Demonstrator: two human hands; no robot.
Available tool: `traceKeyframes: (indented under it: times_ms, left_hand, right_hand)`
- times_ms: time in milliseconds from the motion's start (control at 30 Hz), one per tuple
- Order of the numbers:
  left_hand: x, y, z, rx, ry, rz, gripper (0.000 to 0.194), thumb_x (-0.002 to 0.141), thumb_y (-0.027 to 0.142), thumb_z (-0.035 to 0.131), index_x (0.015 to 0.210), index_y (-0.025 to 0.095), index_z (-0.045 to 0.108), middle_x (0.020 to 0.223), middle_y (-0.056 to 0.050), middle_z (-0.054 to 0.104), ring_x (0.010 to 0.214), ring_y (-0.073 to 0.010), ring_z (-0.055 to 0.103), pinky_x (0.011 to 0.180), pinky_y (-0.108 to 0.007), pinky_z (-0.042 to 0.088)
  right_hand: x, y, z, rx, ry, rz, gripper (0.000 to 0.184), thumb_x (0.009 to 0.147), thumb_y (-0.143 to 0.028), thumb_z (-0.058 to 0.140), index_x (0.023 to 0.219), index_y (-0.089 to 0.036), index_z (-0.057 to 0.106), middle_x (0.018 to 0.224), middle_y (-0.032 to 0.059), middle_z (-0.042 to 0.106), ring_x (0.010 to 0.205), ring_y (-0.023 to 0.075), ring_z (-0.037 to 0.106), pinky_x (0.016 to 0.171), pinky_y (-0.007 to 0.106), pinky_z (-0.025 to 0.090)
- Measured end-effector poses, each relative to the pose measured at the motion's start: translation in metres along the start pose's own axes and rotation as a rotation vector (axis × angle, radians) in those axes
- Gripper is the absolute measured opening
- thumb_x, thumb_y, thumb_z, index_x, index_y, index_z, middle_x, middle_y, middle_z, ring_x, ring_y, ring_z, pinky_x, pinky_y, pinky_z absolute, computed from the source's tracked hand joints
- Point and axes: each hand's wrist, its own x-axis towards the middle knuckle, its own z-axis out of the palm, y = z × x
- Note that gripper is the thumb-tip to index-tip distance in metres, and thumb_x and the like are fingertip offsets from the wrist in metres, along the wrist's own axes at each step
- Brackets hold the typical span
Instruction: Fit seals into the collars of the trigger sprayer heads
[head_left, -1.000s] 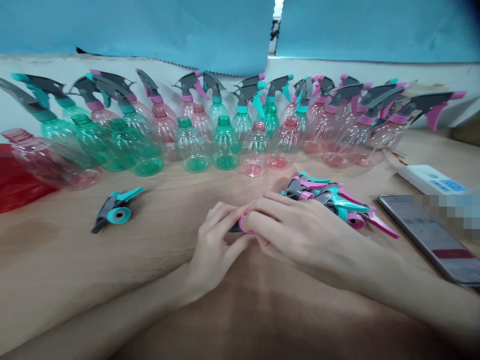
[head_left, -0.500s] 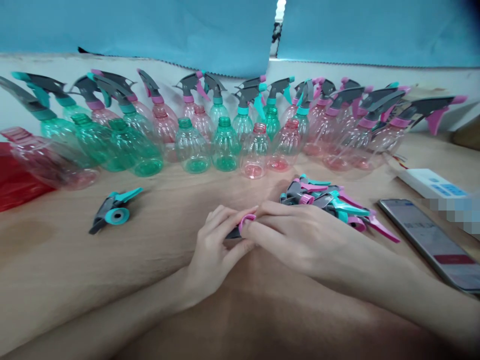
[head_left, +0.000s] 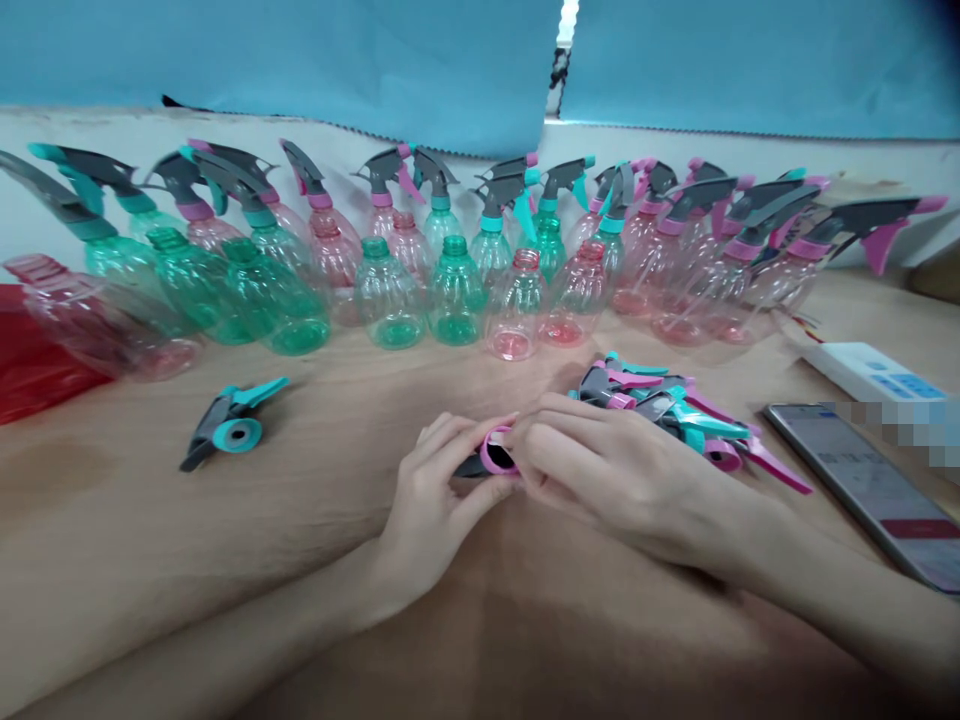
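Note:
My left hand (head_left: 431, 510) is closed around a trigger spray head (head_left: 469, 466), dark grey with a pink collar (head_left: 486, 462). The collar's round opening faces me and looks black inside. At its right edge, my right hand (head_left: 600, 470) has its fingers bent in a pinch. A small pale bit shows in the top of the opening, and I cannot tell whether it is a nail or a part. Behind my right hand lies a pile of loose spray heads (head_left: 694, 410) in grey, pink and teal. Left of my hands, a grey and teal spray head (head_left: 225, 425) lies alone.
Open pink and green bottles (head_left: 517, 310) stand in front of a row of bottles with spray heads (head_left: 491, 225). A phone (head_left: 855, 480) and a white box (head_left: 870, 370) lie at the right. At the far left is a red plastic sheet or bag (head_left: 45, 365).
My right fingers have moved from over the pink collar to its right edge, so the opening now shows. My left hand keeps its hold on the spray head.

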Motion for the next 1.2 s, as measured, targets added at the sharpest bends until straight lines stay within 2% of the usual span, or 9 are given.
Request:
traceKeyframes:
  times_ms: [167, 267, 367, 433, 533, 667, 900, 1067, 1200]
  left_hand:
    - [0.001, 0.002, 0.0, -0.033, -0.016, -0.028, 0.022, 0.08, 0.033, 0.067, 0.099, 0.022, 0.064, 0.087, -0.001, 0.061, 0.081, -0.0188, 0.056, 0.076, -0.033, 0.044]
    - [0.002, 0.003, 0.001, -0.041, -0.006, -0.062, 0.025, 0.075, 0.032, 0.073, 0.097, 0.022, 0.064, 0.085, 0.0, 0.062, 0.08, -0.018, 0.056, 0.077, -0.032, 0.044]
    - [0.002, 0.002, 0.002, -0.046, -0.014, -0.063, 0.029, 0.074, 0.032, 0.074, 0.099, 0.022, 0.064, 0.086, 0.0, 0.063, 0.081, -0.0182, 0.057, 0.077, -0.032, 0.044]
    - [0.002, 0.002, 0.002, -0.054, -0.016, -0.051, 0.032, 0.074, 0.032, 0.074, 0.102, 0.022, 0.063, 0.087, -0.001, 0.063, 0.081, -0.0183, 0.057, 0.076, -0.031, 0.044]
    - [0.002, 0.001, 0.003, -0.057, -0.009, -0.014, 0.033, 0.073, 0.032, 0.075, 0.102, 0.021, 0.062, 0.086, -0.001, 0.063, 0.081, -0.0179, 0.057, 0.075, -0.031, 0.044]
    - [0.002, 0.001, 0.003, -0.037, -0.01, 0.015, 0.03, 0.072, 0.032, 0.075, 0.098, 0.02, 0.063, 0.083, -0.001, 0.063, 0.078, -0.0173, 0.057, 0.073, -0.03, 0.044]
    - [0.002, 0.004, 0.002, -0.032, -0.023, -0.015, 0.027, 0.074, 0.035, 0.073, 0.094, 0.02, 0.063, 0.082, -0.001, 0.062, 0.077, -0.018, 0.057, 0.072, -0.031, 0.044]
    - [0.002, 0.003, 0.002, -0.033, -0.04, 0.001, 0.022, 0.076, 0.033, 0.071, 0.092, 0.02, 0.063, 0.083, 0.0, 0.062, 0.078, -0.0173, 0.057, 0.072, -0.03, 0.043]
    - [0.003, 0.003, 0.002, -0.017, -0.047, 0.014, 0.022, 0.077, 0.036, 0.07, 0.09, 0.019, 0.062, 0.082, -0.001, 0.061, 0.078, -0.0175, 0.056, 0.071, -0.03, 0.042]
  right_hand:
    - [-0.003, 0.005, -0.007, 0.178, 0.162, 0.255, 0.022, 0.079, -0.01, 0.056, 0.071, -0.021, 0.039, 0.074, -0.0017, 0.059, 0.068, 0.0113, 0.056, 0.058, 0.022, 0.04]
    - [-0.002, 0.006, -0.021, 0.442, 0.236, 0.45, 0.026, 0.075, -0.014, 0.062, 0.07, -0.022, 0.037, 0.075, -0.0028, 0.064, 0.073, 0.0138, 0.062, 0.062, 0.024, 0.047]
    - [0.0, 0.009, -0.027, 0.744, 0.099, 0.565, 0.025, 0.075, -0.016, 0.062, 0.072, -0.023, 0.038, 0.076, -0.003, 0.064, 0.072, 0.0133, 0.063, 0.06, 0.024, 0.048]
    - [0.0, 0.013, -0.024, 0.81, -0.014, 0.596, 0.023, 0.076, -0.018, 0.063, 0.073, -0.022, 0.04, 0.074, -0.0037, 0.062, 0.069, 0.012, 0.062, 0.057, 0.022, 0.045]
    - [0.001, 0.018, -0.015, 0.779, -0.058, 0.604, 0.019, 0.076, -0.017, 0.062, 0.074, -0.021, 0.043, 0.066, -0.0061, 0.059, 0.06, 0.0084, 0.057, 0.051, 0.019, 0.04]
    - [0.002, 0.017, -0.008, 0.596, -0.013, 0.558, 0.013, 0.076, -0.017, 0.064, 0.072, -0.019, 0.051, 0.067, -0.0055, 0.06, 0.058, 0.0067, 0.054, 0.052, 0.019, 0.039]
    - [0.0, 0.01, -0.013, 0.367, 0.06, 0.401, 0.012, 0.076, -0.008, 0.06, 0.071, -0.019, 0.057, 0.068, -0.0064, 0.061, 0.058, 0.0057, 0.054, 0.055, 0.018, 0.039]
    - [-0.003, 0.007, -0.015, 0.228, -0.063, 0.336, 0.006, 0.079, -0.014, 0.06, 0.079, -0.02, 0.06, 0.071, -0.0051, 0.063, 0.062, 0.0088, 0.054, 0.055, 0.021, 0.036]
    - [-0.004, 0.007, -0.012, 0.214, -0.122, 0.33, 0.005, 0.081, -0.016, 0.059, 0.083, -0.021, 0.06, 0.073, -0.0049, 0.063, 0.065, 0.0105, 0.055, 0.058, 0.023, 0.037]
